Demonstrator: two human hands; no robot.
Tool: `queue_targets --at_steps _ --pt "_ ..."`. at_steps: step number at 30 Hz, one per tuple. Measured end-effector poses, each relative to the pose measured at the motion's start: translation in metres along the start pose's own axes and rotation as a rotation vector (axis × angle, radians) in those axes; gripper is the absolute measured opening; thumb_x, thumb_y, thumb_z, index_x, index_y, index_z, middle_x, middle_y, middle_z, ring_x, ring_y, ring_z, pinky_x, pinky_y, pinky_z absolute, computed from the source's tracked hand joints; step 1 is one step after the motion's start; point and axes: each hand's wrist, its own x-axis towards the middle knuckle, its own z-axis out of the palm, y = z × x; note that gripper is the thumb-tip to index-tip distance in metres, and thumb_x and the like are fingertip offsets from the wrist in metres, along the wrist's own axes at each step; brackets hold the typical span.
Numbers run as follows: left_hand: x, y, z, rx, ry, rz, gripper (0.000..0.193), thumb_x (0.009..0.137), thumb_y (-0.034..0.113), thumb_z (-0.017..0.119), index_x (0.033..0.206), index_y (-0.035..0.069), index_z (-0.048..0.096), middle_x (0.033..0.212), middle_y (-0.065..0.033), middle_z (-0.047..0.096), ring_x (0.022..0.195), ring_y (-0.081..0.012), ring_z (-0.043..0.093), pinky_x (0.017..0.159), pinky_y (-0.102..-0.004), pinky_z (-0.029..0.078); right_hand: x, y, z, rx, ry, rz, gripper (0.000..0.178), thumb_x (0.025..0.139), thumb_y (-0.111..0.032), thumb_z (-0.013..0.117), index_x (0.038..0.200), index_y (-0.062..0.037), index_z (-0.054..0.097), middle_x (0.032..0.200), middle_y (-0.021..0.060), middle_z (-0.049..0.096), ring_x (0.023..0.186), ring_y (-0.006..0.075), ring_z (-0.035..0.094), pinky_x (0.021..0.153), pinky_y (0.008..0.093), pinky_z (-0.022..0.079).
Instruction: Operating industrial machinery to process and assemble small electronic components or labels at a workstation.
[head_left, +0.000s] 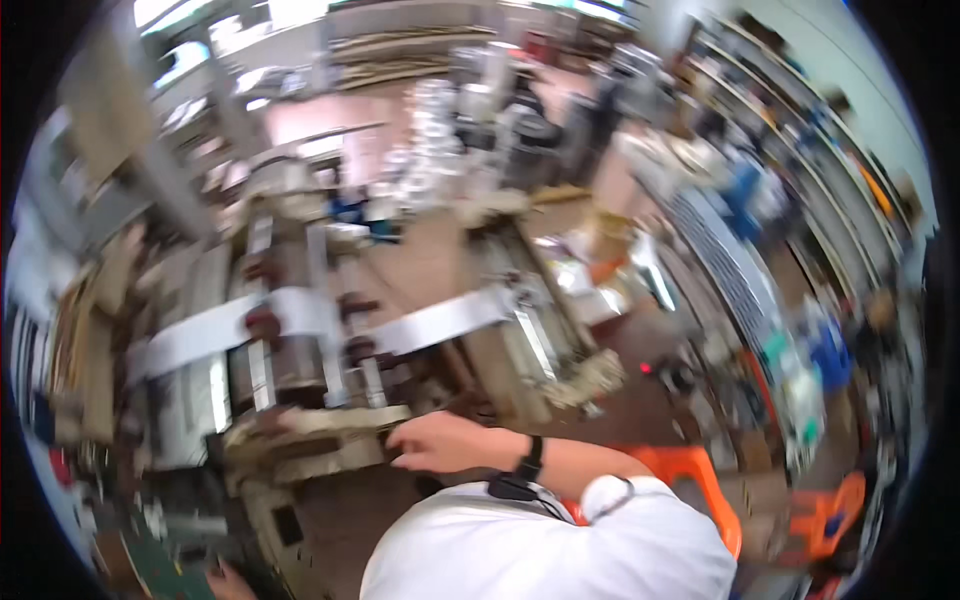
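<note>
The hands are apart: the right hand (440, 443) reaches in at the near end of the machine (295, 360), fingers loosely bent – blur hides whether they touch or grip anything there – while the left hand (228, 582) shows only in part, near the machine's lower left, so I cannot tell its state. The white strip (305, 312) lies on the machine and is already threaded among its dark red wheels (263, 322), spanning the gap to the roller stand (497, 360) right of the machine. The threading looks done; how much strip is left to run does not show. The strip's long axis goes left to right across the machine, crosswise to its bars – the right-hand stretch pointing slightly away from the person.
</note>
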Motion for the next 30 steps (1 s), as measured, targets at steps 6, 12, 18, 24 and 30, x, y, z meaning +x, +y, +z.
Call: queue_targets --at_steps 6,12,18,24,30 --pt "-0.027 0.210 -0.074 0.065 -0.252 -0.032 0.038 0.097 0.029 0.062 0.116 -0.004 0.065 0.112 -0.0239 0.067 0.098 -0.0372 0.064 0.089 -0.0485 0.052 -0.091 -0.002 -0.046 0.187 0.049 0.069 0.030 0.083 -0.021 0.073 0.098 0.0038 0.065 0.077 0.0143 0.067 0.071 0.0288 0.065 0.067 0.0383 0.052" --pt "-0.033 0.211 -0.052 0.055 0.031 0.073 0.028 0.098 0.022 0.061 0.096 -0.005 0.069 0.088 -0.0202 0.069 0.077 -0.0317 0.063 0.073 -0.0453 0.053 -0.200 0.021 -0.106 0.327 0.053 0.071 0.028 0.082 -0.022 0.073 0.096 0.0012 0.067 0.076 0.0105 0.068 0.070 0.0206 0.065 0.066 0.0325 0.052" --pt "-0.059 0.311 0.003 0.401 -0.261 0.612 0.032 0.097 0.029 0.059 0.111 0.000 0.065 0.107 -0.0213 0.066 0.097 -0.0321 0.062 0.084 -0.0442 0.050 -0.264 0.098 -0.114 0.316 -0.116 0.450 0.039 0.087 -0.037 0.066 0.098 0.0003 0.068 0.088 0.0157 0.071 0.082 0.0273 0.068 0.073 0.0394 0.053" --pt "-0.089 0.195 -0.032 0.491 -0.334 0.092 0.032 0.095 0.030 0.061 0.109 0.002 0.068 0.110 -0.0248 0.068 0.108 -0.0339 0.064 0.092 -0.0415 0.049 -0.343 0.151 -0.087 0.191 -0.119 0.474 0.035 0.083 -0.033 0.070 0.102 -0.0040 0.071 0.090 0.0173 0.072 0.088 0.0280 0.072 0.078 0.0399 0.056" --pt "-0.100 0.242 -0.075 0.191 -0.082 -0.407 0.073 0.077 0.044 0.074 0.125 -0.009 0.056 0.121 -0.0314 0.061 0.115 -0.0427 0.059 0.098 -0.0461 0.046 -0.328 0.136 -0.106 0.360 -0.109 0.740 0.035 0.085 -0.019 0.072 0.110 0.0051 0.068 0.091 0.0122 0.074 0.082 0.0145 0.068 0.077 0.0293 0.055"
